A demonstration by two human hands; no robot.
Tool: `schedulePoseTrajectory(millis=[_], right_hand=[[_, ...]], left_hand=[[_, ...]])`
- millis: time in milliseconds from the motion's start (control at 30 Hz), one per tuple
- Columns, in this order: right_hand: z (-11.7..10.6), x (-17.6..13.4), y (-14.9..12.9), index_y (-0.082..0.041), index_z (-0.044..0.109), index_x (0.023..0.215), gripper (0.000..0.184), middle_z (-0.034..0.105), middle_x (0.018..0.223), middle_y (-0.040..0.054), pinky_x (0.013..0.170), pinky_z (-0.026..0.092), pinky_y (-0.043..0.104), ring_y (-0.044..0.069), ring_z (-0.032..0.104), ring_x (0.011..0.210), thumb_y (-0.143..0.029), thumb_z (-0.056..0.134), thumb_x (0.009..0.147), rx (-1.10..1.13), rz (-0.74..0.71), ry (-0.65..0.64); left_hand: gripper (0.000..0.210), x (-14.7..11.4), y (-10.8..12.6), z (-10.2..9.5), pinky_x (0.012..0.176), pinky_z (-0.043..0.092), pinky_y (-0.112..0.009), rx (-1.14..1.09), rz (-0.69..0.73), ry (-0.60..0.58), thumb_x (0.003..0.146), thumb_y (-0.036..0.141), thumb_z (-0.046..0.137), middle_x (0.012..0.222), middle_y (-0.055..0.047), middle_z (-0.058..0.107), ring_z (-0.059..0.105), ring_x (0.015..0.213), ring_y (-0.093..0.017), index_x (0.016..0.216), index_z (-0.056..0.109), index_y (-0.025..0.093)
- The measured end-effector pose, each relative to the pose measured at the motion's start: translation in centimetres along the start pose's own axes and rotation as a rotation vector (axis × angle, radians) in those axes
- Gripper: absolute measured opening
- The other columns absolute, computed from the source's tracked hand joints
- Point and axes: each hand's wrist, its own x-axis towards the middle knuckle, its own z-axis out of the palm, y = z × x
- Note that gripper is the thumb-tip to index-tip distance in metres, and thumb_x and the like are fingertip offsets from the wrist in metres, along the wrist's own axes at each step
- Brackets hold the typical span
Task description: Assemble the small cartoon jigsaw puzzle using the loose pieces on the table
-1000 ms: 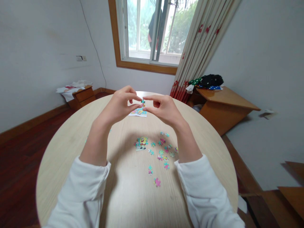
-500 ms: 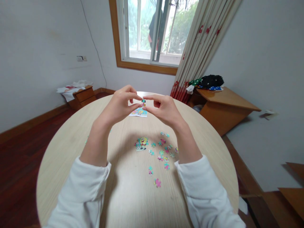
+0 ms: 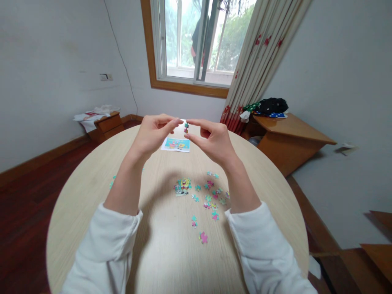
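Left hand (image 3: pixel 154 132): shifted off the puzzle piece since the earlier frame; fingers now just beside it at 10 o'clock, thumb and index close, contact uncertain, nothing visible between. Right hand (image 3: pixel 216 136): thumb and index clamped on the puzzle piece (image 3: pixel 186 128), raised above the far side of the desk (image 3: pixel 171 253). Step in hand, by judgement: one piece handled aloft. Next move would call for a steady right pinch. Printed sheet (image 3: pixel 176 144): flat, 7 o'clock of the piece. Joined section (image 3: pixel 183 186): 6 o'clock, nearer. Loose pieces (image 3: pixel 215 216): scattered, 2 to 5 o'clock of that section. Teal piece (image 3: pixel 111 185): 9 o'clock.
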Motion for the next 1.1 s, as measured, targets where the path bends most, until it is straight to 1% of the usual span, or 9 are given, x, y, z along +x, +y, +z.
schedulePoseTrajectory(millis=[100, 233, 400, 567, 700, 833, 1000, 1100], right_hand=[[0.0, -0.18, -0.24, -0.017, 0.071, 0.107, 0.029, 0.057, 0.068, -0.0018, 0.058, 0.028, 0.027, 0.01, 0.036, 0.06, -0.026, 0.068, 0.08, 0.006, -0.018, 0.015], [0.0, -0.34, -0.44, -0.018, 0.071, 0.107, 0.029, 0.058, 0.068, -0.0019, 0.058, 0.029, 0.026, 0.01, 0.037, 0.06, -0.027, 0.068, 0.08, 0.002, -0.032, 0.028], [-0.02, -0.37, -0.7, -0.019, 0.072, 0.106, 0.028, 0.06, 0.07, -0.0011, 0.058, 0.03, 0.026, 0.01, 0.038, 0.061, -0.026, 0.068, 0.079, -0.008, -0.048, 0.034], [-0.17, -0.49, -0.81, -0.019, 0.072, 0.106, 0.028, 0.061, 0.073, -0.0004, 0.057, 0.03, 0.026, 0.01, 0.039, 0.061, -0.028, 0.066, 0.081, -0.001, -0.047, 0.01], [-0.18, -0.56, -0.74, -0.019, 0.072, 0.106, 0.028, 0.062, 0.073, -0.0003, 0.057, 0.029, 0.026, 0.01, 0.038, 0.061, -0.031, 0.065, 0.082, 0.015, -0.041, -0.01], [-0.06, -0.57, -0.73, -0.018, 0.072, 0.106, 0.029, 0.061, 0.073, -0.0003, 0.057, 0.029, 0.026, 0.01, 0.037, 0.06, -0.032, 0.065, 0.082, 0.026, -0.039, -0.013], [-0.05, -0.56, -0.72, -0.018, 0.071, 0.107, 0.029, 0.059, 0.07, -0.0009, 0.057, 0.028, 0.026, 0.01, 0.037, 0.06, -0.033, 0.064, 0.083, 0.032, -0.027, -0.012], [-0.1, -0.56, -0.59, -0.018, 0.071, 0.106, 0.029, 0.057, 0.068, -0.0018, 0.057, 0.028, 0.026, 0.01, 0.036, 0.06, -0.033, 0.066, 0.082, 0.046, -0.023, -0.021]], left_hand=[[0.044, -0.06, -0.38, 0.29, 0.061, 0.046, -0.026, -0.178, -0.116, -0.097, 0.082, 0.057, 0.06, 0.075, -0.008, 0.069, 0.057, 0.064, -0.012, 0.082, 0.075, 0.015], [0.045, -0.27, -0.19, 0.41, 0.061, 0.046, -0.026, -0.28, -0.178, -0.211, 0.076, 0.059, 0.065, 0.078, -0.009, 0.07, 0.058, 0.066, -0.013, 0.079, 0.075, 0.015], [0.042, -0.39, 0.17, 0.29, 0.059, 0.045, -0.027, -0.321, -0.207, -0.263, 0.072, 0.057, 0.071, 0.076, -0.008, 0.068, 0.056, 0.064, -0.013, 0.075, 0.074, 0.016], [0.039, -0.4, -0.04, 0.11, 0.058, 0.045, -0.028, -0.368, -0.196, -0.315, 0.071, 0.055, 0.071, 0.07, -0.006, 0.066, 0.054, 0.06, -0.013, 0.075, 0.074, 0.016], [0.036, -0.4, -0.2, 0.03, 0.058, 0.046, -0.028, -0.42, -0.208, -0.341, 0.07, 0.053, 0.073, 0.072, -0.007, 0.067, 0.055, 0.061, -0.013, 0.074, 0.074, 0.017], [0.035, -0.4, -0.16, 0.01, 0.059, 0.046, -0.027, -0.436, -0.223, -0.331, 0.069, 0.051, 0.074, 0.073, -0.007, 0.067, 0.054, 0.061, -0.012, 0.073, 0.073, 0.016], [0.035, -0.36, -0.2, 0.0, 0.057, 0.045, -0.027, -0.382, -0.198, -0.322, 0.071, 0.051, 0.072, 0.071, -0.007, 0.066, 0.054, 0.06, -0.012, 0.074, 0.073, 0.016], [0.033, -0.33, -0.08, -0.06, 0.058, 0.045, -0.028, -0.305, -0.179, -0.306, 0.074, 0.048, 0.068, 0.068, -0.006, 0.065, 0.054, 0.061, -0.013, 0.07, 0.072, 0.016]])
